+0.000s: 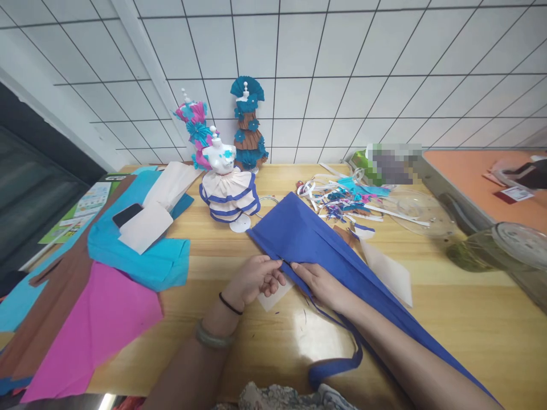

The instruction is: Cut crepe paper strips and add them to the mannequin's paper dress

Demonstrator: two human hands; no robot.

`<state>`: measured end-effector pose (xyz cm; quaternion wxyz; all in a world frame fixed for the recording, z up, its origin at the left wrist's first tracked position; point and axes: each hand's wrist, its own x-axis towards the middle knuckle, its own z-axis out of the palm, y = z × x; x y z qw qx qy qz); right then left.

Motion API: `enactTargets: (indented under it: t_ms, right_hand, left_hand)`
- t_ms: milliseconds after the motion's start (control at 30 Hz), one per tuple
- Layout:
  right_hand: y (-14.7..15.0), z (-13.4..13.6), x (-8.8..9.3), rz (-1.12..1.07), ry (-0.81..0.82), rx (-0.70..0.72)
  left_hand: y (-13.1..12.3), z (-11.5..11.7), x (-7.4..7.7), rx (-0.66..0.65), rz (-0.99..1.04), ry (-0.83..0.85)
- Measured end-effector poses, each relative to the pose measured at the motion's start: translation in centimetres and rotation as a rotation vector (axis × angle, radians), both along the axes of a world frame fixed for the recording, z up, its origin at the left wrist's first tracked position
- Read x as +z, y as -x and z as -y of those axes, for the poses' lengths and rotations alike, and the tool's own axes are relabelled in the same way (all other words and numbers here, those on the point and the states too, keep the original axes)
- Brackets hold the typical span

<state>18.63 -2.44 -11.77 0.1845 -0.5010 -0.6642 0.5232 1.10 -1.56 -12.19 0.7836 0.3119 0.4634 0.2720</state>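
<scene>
A long sheet of blue crepe paper (307, 228) runs diagonally from the middle of the table down to the right front edge. With thumb and finger pinched, my left hand (260, 279) grips the sheet's near edge. My right hand (325, 287) is closed on that same edge, just to the right of the left fingertips. Something small and dark shows between the two hands, too small to make out. A narrow blue strip (337, 364) trails from under my right hand and curls on the table. White paper (273, 296) lies partly beneath my left hand.
Behind the sheet stands a small white dress form (220, 159) in a white and blue paper skirt, with two other decorated forms. Paper scraps (342, 196) and a clear jar (504, 245) are at right. Coloured paper sheets (98, 319) and a phone (127, 215) lie left.
</scene>
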Motion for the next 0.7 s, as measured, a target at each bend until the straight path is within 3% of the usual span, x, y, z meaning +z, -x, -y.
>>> enactTargets:
  t_ms: [267, 700]
  right_hand:
    - [0.2, 0.1, 0.4, 0.010, 0.009, 0.000]
    - [0.7, -0.3, 0.4, -0.023, 0.010, 0.002]
  left_hand:
    - [0.9, -0.7, 0.1, 0.106, -0.082, -0.016]
    - [1.5, -0.7, 0.5, 0.100, -0.069, -0.039]
